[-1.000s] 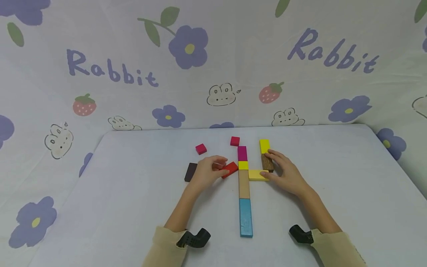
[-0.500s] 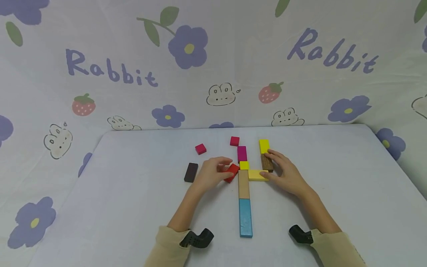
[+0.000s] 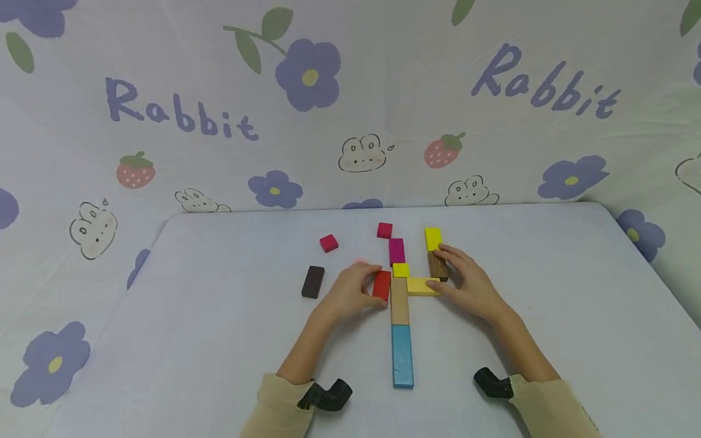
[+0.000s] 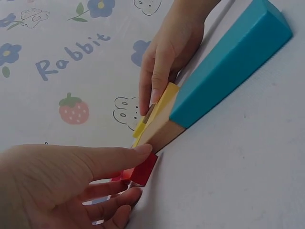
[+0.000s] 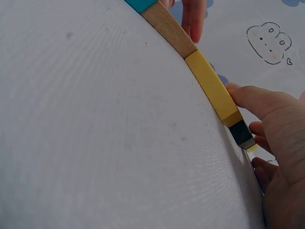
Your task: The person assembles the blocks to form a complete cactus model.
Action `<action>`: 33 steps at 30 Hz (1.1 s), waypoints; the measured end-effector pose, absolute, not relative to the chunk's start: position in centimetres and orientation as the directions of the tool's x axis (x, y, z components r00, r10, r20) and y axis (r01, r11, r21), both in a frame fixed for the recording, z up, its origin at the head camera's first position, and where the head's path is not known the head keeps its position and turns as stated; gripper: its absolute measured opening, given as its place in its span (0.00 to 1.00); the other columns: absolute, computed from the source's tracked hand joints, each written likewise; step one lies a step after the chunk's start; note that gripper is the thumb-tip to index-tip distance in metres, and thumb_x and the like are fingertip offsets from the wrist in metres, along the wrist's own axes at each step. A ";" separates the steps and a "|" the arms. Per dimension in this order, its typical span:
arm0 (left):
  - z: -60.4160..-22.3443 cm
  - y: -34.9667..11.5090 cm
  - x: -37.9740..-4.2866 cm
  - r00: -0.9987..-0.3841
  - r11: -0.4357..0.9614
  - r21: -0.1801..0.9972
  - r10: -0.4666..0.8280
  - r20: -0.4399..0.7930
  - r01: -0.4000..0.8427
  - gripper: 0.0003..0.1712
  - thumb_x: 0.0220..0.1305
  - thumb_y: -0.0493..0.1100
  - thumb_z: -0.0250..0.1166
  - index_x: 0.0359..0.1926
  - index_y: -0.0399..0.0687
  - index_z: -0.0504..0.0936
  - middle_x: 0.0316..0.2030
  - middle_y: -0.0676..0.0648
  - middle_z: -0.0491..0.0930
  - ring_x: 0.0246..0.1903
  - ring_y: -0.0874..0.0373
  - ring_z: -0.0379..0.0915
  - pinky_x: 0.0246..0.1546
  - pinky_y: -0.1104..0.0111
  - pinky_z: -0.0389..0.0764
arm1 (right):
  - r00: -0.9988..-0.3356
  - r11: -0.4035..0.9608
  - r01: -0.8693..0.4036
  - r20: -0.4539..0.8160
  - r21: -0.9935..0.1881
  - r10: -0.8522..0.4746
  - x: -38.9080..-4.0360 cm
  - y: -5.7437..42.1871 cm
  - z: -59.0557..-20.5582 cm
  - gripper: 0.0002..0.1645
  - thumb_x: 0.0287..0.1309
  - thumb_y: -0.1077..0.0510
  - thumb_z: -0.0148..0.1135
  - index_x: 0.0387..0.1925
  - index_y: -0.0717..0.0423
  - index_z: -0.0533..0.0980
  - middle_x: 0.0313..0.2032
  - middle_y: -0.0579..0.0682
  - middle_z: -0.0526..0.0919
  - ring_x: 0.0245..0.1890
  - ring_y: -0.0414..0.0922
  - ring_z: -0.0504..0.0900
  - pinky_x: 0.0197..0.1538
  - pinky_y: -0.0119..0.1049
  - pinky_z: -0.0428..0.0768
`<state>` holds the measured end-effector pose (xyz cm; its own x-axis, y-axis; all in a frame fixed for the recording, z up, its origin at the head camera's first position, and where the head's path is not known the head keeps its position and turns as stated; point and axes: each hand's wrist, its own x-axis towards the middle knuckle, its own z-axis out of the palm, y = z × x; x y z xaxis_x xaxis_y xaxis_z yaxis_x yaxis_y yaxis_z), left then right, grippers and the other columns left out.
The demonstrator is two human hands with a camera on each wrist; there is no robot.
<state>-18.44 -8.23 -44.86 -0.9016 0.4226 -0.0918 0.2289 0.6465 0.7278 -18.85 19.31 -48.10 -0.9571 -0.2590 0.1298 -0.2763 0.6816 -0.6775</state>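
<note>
My left hand [image 3: 347, 292] pinches a red block [image 3: 381, 286] between thumb and fingers, its long side lying along the tan block [image 3: 400, 301]. A small yellow block [image 3: 401, 270] sits at the tan block's far end, a blue block [image 3: 402, 356] at its near end. My right hand [image 3: 471, 286] rests with the thumb on the pale yellow block [image 3: 418, 286] that sticks out to the right. Its forefinger reaches to the brown wood-grain block [image 3: 437, 265], in line with a bright yellow block [image 3: 433, 238]. In the left wrist view, the thumb lies over the red block [image 4: 143, 171].
A magenta block [image 3: 397, 252] lies beyond the small yellow one. Two small crimson blocks [image 3: 328, 243] are toward the back of the white table [image 3: 219, 340]. A dark brown block [image 3: 313, 281] lies left of my left hand. Behind hangs a printed cloth [image 3: 405, 79].
My left hand has moved right and turned the red block from slanting to nearly parallel with the tan block. The small yellow block has shifted slightly right. My right hand has stayed put.
</note>
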 end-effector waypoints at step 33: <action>-44.8 -7.0 -20.1 -0.932 0.586 0.774 0.361 0.016 0.241 0.21 0.75 0.43 0.67 0.64 0.45 0.83 0.56 0.43 0.83 0.49 0.51 0.78 0.48 0.68 0.86 | -0.953 0.676 -0.291 0.139 -0.677 -0.270 -19.0 19.4 -48.2 0.42 0.65 0.51 0.72 0.73 0.65 0.69 0.77 0.67 0.65 0.77 0.67 0.61 0.76 0.69 0.61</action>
